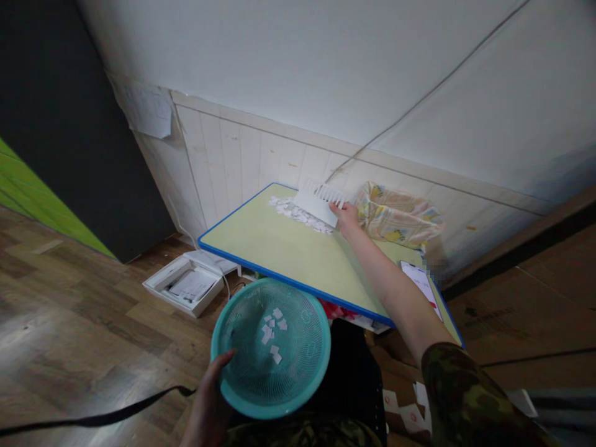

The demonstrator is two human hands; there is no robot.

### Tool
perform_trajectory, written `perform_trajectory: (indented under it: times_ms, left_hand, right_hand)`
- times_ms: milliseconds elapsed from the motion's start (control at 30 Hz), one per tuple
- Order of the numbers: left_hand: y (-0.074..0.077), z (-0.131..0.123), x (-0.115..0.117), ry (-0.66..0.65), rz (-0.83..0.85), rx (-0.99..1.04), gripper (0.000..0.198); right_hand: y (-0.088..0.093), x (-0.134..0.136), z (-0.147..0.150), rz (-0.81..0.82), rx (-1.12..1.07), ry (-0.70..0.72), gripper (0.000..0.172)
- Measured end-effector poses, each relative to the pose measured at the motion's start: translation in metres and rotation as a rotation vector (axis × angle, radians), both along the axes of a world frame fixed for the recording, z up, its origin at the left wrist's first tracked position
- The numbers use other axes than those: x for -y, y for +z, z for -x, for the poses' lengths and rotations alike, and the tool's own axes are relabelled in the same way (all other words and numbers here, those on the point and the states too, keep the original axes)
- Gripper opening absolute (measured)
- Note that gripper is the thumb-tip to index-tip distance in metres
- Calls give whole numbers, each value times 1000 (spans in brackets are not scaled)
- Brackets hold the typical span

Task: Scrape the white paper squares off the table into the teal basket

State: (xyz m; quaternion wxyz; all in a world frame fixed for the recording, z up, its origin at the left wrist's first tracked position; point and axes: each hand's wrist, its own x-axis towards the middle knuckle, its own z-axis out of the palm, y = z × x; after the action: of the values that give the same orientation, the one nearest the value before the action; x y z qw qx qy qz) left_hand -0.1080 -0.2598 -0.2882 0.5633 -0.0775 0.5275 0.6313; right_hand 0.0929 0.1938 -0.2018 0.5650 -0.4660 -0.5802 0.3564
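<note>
My left hand [209,397] grips the rim of a teal mesh basket [242,397], held below the near edge of a low table [261,239]. Several small white paper pieces [273,329] lie inside the basket. My right hand [347,217] reaches across the table and holds a white sheet of paper [316,202] with a fringe cut along its top edge. The sheet stands against a pile of small white paper scraps [298,214] at the table's far side.
A patterned cloth bag [398,217] sits at the table's far right by the wall. A phone [421,285] lies near the right edge. An open white box [186,285] lies on the wooden floor to the left. A black strap [93,419] crosses the floor.
</note>
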Motion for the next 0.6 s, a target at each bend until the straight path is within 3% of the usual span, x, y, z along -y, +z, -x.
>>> perform_trajectory:
  times_ms: [100, 267, 400, 600]
  left_hand:
    - [-5, 1, 3, -25, 43, 34, 54]
    - [-11, 2, 5, -31, 116, 51, 61]
    - [-8, 0, 4, -53, 130, 17, 64]
    - [-5, -1, 2, -5, 88, 43, 66]
  right_hand:
    - [1, -15, -5, -27, 31, -48, 48]
    - [-14, -28, -1, -14, 52, -53, 47]
    - [-21, -25, 1, 6, 26, 4, 52]
    - [-15, -6, -2, 36, -26, 130, 58]
